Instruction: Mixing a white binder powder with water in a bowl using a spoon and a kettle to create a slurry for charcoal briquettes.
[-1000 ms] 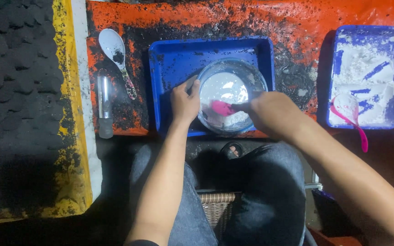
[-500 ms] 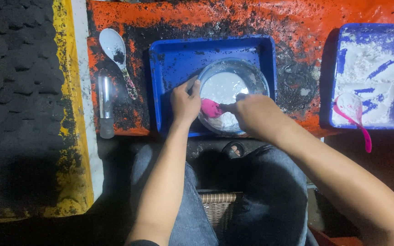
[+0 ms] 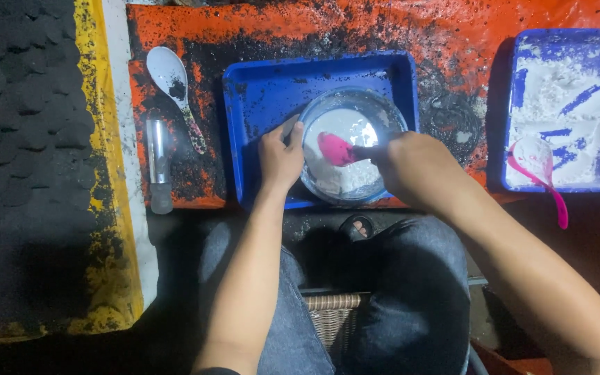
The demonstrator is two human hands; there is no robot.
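Observation:
A clear round bowl with white powder in it sits inside a blue tray on an orange, soot-stained surface. My left hand grips the bowl's left rim. My right hand holds a pink spoon whose scoop lies over the white powder in the bowl.
A white spoon with a patterned handle and a small clear tube lie left of the tray. At the right stands a second blue tray of white powder with another pink spoon. My jeans-clad knees and a wicker stool are below.
The pink spoon and my right hand have shifted leftward across the bowl. My left hand has stayed on the rim.

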